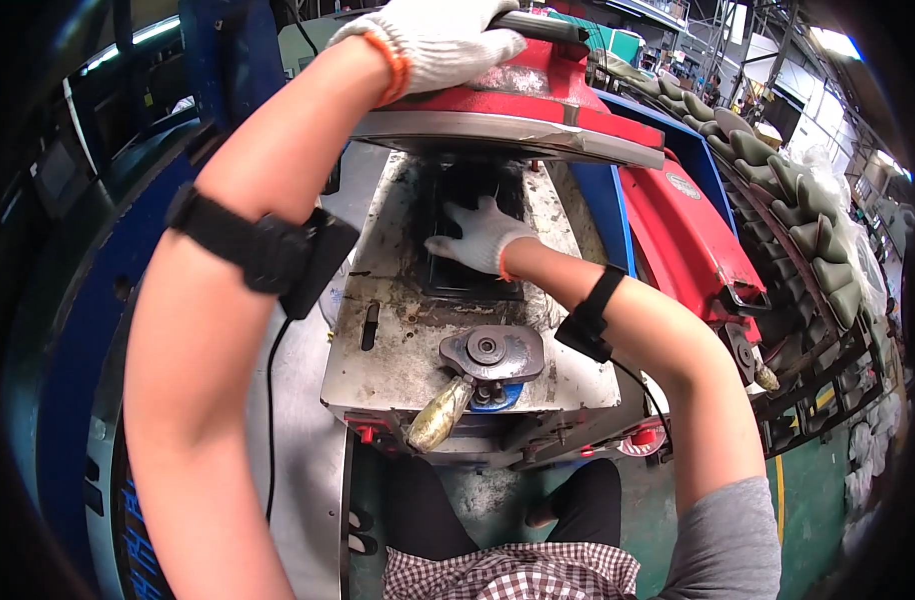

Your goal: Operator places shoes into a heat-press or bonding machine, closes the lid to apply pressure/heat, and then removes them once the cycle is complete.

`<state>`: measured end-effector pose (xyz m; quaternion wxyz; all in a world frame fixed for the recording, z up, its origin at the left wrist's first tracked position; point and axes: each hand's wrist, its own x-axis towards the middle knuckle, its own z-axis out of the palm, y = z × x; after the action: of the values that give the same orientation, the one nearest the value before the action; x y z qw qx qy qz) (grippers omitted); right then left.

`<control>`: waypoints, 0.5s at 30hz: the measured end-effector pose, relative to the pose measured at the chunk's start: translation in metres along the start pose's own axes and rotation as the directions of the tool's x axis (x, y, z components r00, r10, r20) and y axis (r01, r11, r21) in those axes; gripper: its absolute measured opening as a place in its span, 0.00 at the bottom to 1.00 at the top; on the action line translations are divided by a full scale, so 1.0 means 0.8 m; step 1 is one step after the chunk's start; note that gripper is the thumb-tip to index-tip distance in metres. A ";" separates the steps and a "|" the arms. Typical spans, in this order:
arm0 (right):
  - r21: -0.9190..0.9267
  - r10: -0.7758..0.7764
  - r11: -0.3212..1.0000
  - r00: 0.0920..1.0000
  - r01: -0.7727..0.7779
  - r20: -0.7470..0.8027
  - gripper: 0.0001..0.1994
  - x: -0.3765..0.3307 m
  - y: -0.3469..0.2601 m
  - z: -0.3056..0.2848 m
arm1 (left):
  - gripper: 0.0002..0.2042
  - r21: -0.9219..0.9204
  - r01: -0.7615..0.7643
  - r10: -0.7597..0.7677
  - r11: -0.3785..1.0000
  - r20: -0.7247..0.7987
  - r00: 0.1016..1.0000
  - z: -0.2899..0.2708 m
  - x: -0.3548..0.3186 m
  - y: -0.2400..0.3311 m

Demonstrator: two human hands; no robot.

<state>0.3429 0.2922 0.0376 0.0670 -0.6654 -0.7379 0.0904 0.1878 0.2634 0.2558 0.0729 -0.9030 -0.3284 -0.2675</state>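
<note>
Plate point(468, 280), black, lies far-middle on the white machine top point(398, 360); I have my right grip point(483, 235) splayed over it, holding nothing, my left grip point(433, 45) curled round the red press's point(523, 85) handle point(548, 28).

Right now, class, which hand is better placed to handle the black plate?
Probably the right hand: it is spread over the black plate, while the left hand holds the dark handle on the red cover.

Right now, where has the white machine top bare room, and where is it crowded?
Bare: the white top between the slot and the lever hub. Crowded: below the red head, where the right hand spreads over the black plate.
</note>
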 end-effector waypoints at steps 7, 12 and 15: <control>0.495 -0.394 0.720 0.874 0.486 -0.285 0.24 -0.184 0.046 -0.003 | 0.19 0.286 -0.097 0.140 0.953 -0.132 0.981 0.052 0.001 -0.001; 0.976 -0.485 0.189 0.854 -0.104 0.185 0.19 -0.312 0.057 0.092 | 0.12 -0.112 -0.208 0.213 0.972 0.040 0.976 0.092 -0.031 0.020; 0.908 -0.486 -0.123 0.822 -0.401 0.297 0.29 -0.314 0.020 0.153 | 0.15 -0.190 0.124 -0.037 0.974 0.407 0.913 0.104 -0.059 0.044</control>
<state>0.3578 0.0389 -0.0798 0.3224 -0.2907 -0.4133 0.8005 0.2160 0.2355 0.1622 -0.1037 -0.9267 -0.3430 -0.1134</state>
